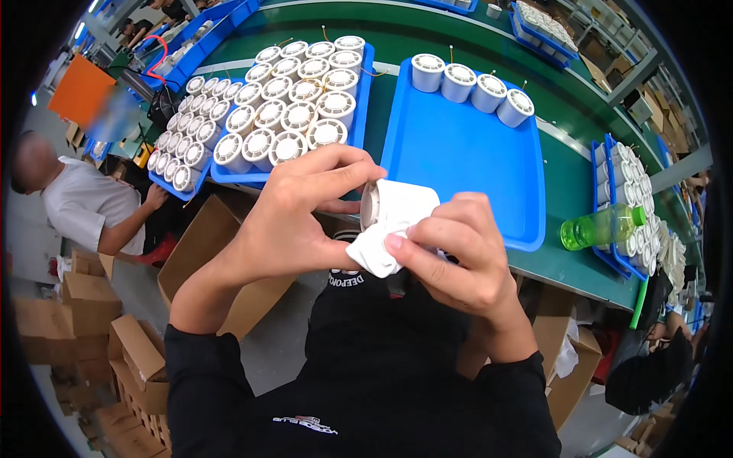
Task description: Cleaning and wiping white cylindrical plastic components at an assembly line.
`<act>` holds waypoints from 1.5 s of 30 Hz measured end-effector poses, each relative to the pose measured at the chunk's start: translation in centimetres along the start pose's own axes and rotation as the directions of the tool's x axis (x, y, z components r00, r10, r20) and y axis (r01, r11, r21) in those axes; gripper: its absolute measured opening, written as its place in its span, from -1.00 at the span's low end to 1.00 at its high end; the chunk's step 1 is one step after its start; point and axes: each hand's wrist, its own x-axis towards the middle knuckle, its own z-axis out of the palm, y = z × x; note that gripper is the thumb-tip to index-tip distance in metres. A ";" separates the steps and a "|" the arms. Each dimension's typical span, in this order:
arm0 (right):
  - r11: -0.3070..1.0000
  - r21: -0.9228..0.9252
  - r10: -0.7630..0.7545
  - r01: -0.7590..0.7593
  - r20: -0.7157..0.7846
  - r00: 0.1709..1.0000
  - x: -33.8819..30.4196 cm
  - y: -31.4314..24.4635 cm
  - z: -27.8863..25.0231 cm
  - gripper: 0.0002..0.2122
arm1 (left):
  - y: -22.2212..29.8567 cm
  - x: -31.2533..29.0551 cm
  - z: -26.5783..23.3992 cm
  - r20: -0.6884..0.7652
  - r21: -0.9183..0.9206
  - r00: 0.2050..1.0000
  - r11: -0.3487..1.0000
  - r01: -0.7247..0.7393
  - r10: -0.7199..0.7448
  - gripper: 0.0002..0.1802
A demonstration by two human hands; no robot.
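Before my chest, a white cylindrical unit (412, 197) lies on its side, level with the near edge of the blue tray. My left hand (294, 210) grips its left end between thumb and fingers. With bent fingers, my right hand (462, 256) presses a crumpled white cloth (376, 250) against the lower side of the unit. Part of the unit is hidden behind the cloth and fingers. Beyond my hands, a blue tray (466, 172) carries several similar white units (459, 82), standing upright in a row along its far edge with short wires sticking up.
Left of that tray, a fuller blue tray (365, 99) holds rows of white units, with another packed tray (191, 191) beside it. A green bottle (584, 233) lies on the green table (561, 267) at right. Cardboard boxes (92, 298) stand below. A seated person (92, 198) is at left.
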 end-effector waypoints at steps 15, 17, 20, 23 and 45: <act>0.476 0.731 0.533 -0.490 0.203 0.821 -5.2 -0.7 -2.2 -0.87 | 2.8 -0.9 2.8 0.423 0.007 0.906 1.000 -0.009 0.005 -0.26; 0.201 0.859 0.555 -0.470 0.296 0.778 -6.3 -0.7 -1.5 -0.88 | 2.7 -1.3 3.3 0.360 -0.095 0.930 0.994 -0.049 0.080 -0.29; -0.117 0.908 0.630 -0.403 0.382 0.676 -8.0 -1.2 0.6 -0.88 | 2.1 -1.3 4.1 0.284 -0.177 0.949 0.981 -0.085 0.134 -0.29; -0.133 0.959 0.721 -0.252 0.268 0.639 -8.4 -2.0 3.0 -0.86 | 1.2 -1.8 5.4 0.084 -0.159 0.990 0.983 -0.095 0.109 -0.30; 0.906 -0.176 0.159 -0.385 -0.701 0.695 -7.3 -1.6 1.4 -0.66 | -3.3 -3.5 15.3 -0.200 -0.834 0.857 0.541 0.106 -0.476 -0.33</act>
